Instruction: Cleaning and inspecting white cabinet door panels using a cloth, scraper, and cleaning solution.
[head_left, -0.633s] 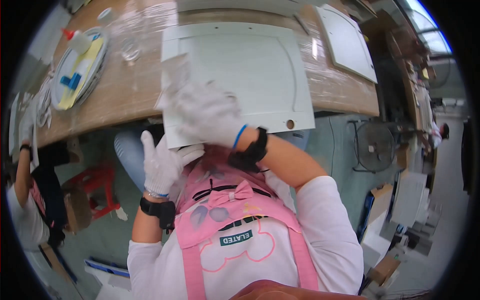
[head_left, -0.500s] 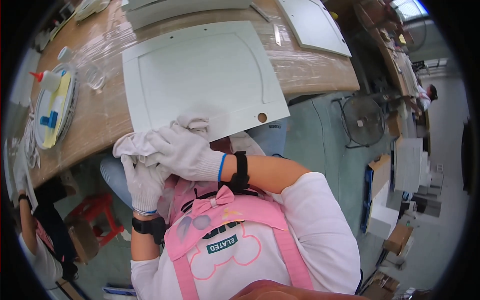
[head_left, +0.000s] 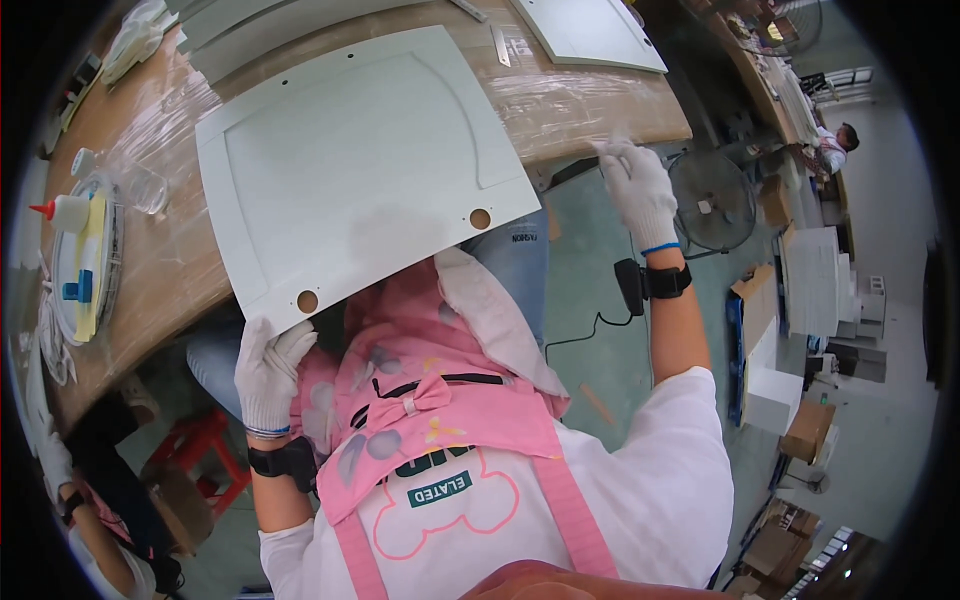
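A white door panel (head_left: 350, 160) with a shallow shaped recess and two round holes lies on the table, its near edge jutting out over my lap. My left hand (head_left: 268, 375), in a white knit glove, is closed at the panel's near left corner; its fingertips partly hide that corner. Away to the right, past the table's edge, my right hand (head_left: 640, 195) is raised in a matching glove. Its fingertips are smeared by motion, so whether anything is in them cannot be made out.
The wrapped table (head_left: 580, 110) holds stacked panels (head_left: 270, 35) behind and another panel (head_left: 590, 35) at the far right. An oval tray (head_left: 65, 270) with a red-tipped glue bottle (head_left: 65, 212) sits left. A floor fan (head_left: 710, 200) stands right; a co-worker's arm (head_left: 95, 540) shows lower left.
My right hand has swung from the panel's near edge out to the right. The white cloth bunched in my hands is no longer plainly visible. My left hand now meets the panel's corner.
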